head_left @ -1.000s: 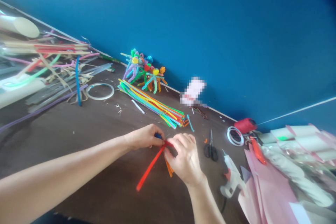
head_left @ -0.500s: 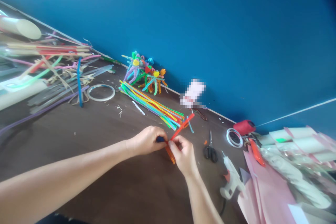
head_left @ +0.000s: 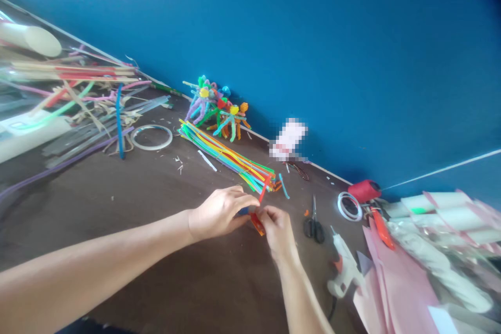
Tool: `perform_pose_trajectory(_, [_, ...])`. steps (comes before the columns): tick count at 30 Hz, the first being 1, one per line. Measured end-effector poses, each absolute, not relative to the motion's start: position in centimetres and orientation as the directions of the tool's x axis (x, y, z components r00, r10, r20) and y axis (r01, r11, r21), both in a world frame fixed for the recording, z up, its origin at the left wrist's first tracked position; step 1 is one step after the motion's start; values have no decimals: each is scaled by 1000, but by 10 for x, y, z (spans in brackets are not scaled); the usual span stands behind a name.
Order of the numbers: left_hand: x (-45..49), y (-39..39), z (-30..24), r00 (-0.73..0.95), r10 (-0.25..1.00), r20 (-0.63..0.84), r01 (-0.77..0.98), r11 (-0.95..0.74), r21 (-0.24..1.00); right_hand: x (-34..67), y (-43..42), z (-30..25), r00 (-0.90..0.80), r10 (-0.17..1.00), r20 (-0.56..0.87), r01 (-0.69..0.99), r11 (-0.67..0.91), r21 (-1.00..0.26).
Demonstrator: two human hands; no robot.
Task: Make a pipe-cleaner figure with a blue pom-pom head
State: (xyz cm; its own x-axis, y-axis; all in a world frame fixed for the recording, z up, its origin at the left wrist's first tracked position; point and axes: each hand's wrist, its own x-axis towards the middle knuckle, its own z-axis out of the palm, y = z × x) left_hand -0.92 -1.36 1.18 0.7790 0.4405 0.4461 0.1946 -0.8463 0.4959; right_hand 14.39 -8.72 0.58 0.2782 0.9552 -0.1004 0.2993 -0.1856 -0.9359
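Red and orange pipe cleaners are held between my two hands over the dark table. One red pipe cleaner sticks up above the fingertips, and short orange pipe cleaners hang out below. My left hand is closed, with its fingertips at the base of the red piece; a bit of blue shows in the gap between its fingers. My right hand pinches the pieces from the right, and its fingers hide the crossing point. Just beyond lies a bundle of multicoloured pipe cleaners.
Small pipe-cleaner figures stand by the blue wall. To the right lie black-handled scissors, a white glue gun, tape rolls and pink paper. A white ring and piled craft strips are at left.
My left hand has moved right and its fingers reach further over the pieces. The upright red end now shows shorter and stands steeper. My right hand has shifted only slightly.
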Motion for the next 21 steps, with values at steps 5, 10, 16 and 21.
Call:
perform_pose_trajectory(5, [-10,-12,12,755,380,534,177,-902,393,142,-89,10,271,957,-107,289,-187,-939])
perform_pose_trajectory(10, [-10,-12,11,751,387,535,192,-904,383,141,-90,16,263,964,-28,376,-129,-918])
perform_pose_trajectory(16, [-7,-12,8,744,471,474,179,-824,538,140,-93,20,229,973,35,461,-77,-884])
perform_pose_trajectory(21, [-5,-9,6,715,559,420,234,-757,609,136,-96,25,170,956,240,668,67,-741])
